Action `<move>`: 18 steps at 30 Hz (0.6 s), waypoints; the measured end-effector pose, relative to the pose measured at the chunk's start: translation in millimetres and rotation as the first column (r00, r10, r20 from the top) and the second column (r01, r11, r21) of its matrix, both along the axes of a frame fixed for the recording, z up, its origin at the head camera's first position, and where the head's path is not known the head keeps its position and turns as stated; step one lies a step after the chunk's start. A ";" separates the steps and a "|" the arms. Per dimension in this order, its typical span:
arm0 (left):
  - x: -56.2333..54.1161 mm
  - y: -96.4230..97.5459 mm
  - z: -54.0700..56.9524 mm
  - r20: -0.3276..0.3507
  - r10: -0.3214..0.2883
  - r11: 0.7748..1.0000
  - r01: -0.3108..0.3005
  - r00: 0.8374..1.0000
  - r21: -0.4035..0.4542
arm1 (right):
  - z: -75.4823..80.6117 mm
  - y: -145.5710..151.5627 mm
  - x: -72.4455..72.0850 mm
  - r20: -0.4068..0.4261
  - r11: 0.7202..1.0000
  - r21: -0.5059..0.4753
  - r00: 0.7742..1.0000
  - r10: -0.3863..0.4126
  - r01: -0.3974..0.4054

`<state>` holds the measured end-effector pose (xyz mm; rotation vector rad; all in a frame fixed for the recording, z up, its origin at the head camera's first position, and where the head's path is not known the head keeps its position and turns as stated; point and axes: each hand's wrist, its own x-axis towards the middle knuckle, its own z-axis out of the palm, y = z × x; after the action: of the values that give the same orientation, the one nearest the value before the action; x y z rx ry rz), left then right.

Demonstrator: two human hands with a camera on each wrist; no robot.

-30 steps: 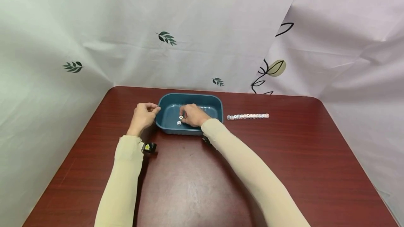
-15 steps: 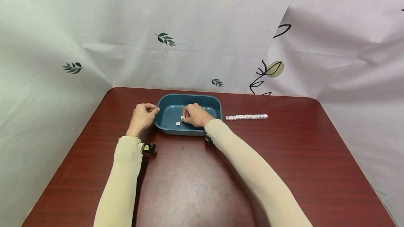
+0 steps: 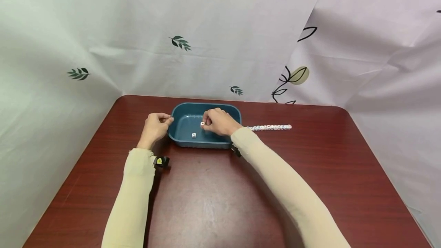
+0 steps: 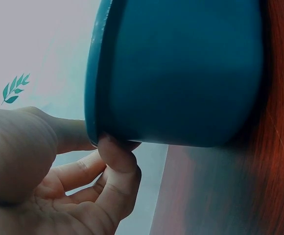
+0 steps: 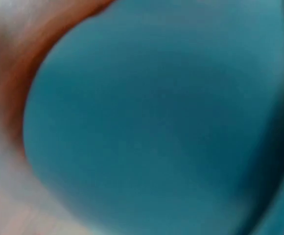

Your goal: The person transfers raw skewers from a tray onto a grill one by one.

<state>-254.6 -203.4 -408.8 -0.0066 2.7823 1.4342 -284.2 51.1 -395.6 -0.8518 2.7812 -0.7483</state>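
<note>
My right hand pinches a white die over the inside of a blue rectangular plastic bin. Below and left of it, a second white die lies on the bin's floor. At the bin's left end, my left hand grips the rim between thumb and fingers; the left wrist view shows this hold up close. Only the bin's outer wall fills the blurred right wrist view, where the right hand and the die are hidden.
To the right of the bin, a straight row of white dice stands on the dark red table; the right sleeve crosses near its left end. White leaf-print cloth hangs behind the table and along its sides.
My right hand has lifted the pinched die and moved right, away from the die lying in the bin. The left hand keeps its place on the rim.
</note>
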 end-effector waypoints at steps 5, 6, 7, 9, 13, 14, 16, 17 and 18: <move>-0.4 -0.7 0.0 0.002 0.001 1.000 -0.001 1.000 -0.005 | 5.9 13.5 -0.4 0.000 0.999 -0.038 1.000 0.012 -0.012; -0.5 -0.6 0.0 0.000 0.003 1.000 -0.003 1.000 -0.005 | 7.2 16.7 -0.3 -0.002 0.999 -0.043 1.000 0.014 -0.014; -0.7 -0.5 0.0 -0.002 0.003 1.000 -0.003 1.000 -0.006 | 8.3 19.9 -0.1 -0.006 0.999 -0.044 1.000 0.015 -0.016; -1.2 0.2 -0.2 -0.004 0.003 1.000 -0.003 1.000 -0.005 | 10.5 26.3 0.8 -0.013 0.999 -0.047 1.000 0.013 -0.013; -0.9 1.6 -0.1 -0.004 0.002 1.000 -0.002 1.000 -0.002 | 12.2 38.0 2.8 -0.017 0.998 -0.063 1.000 0.000 -0.001; -0.6 1.6 0.1 -0.002 0.003 1.000 -0.003 1.000 0.000 | 12.4 40.7 3.0 -0.018 0.998 -0.070 1.000 -0.001 0.000; -0.1 0.8 0.2 -0.001 0.005 1.000 -0.005 1.000 0.001 | 12.9 46.1 3.2 -0.017 0.996 -0.090 1.000 -0.004 0.002; 0.0 0.4 0.2 -0.002 0.006 1.000 -0.006 1.000 0.001 | 13.3 48.9 3.1 -0.014 0.995 -0.101 1.000 -0.006 0.005; 0.1 -0.2 0.0 -0.002 0.006 1.000 -0.006 1.000 0.001 | 13.9 51.6 3.2 -0.012 0.994 -0.109 1.000 -0.009 0.007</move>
<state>-254.5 -203.6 -408.8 -0.0131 2.7856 1.4376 -281.0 102.7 -381.7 -0.8667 2.7780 -0.9063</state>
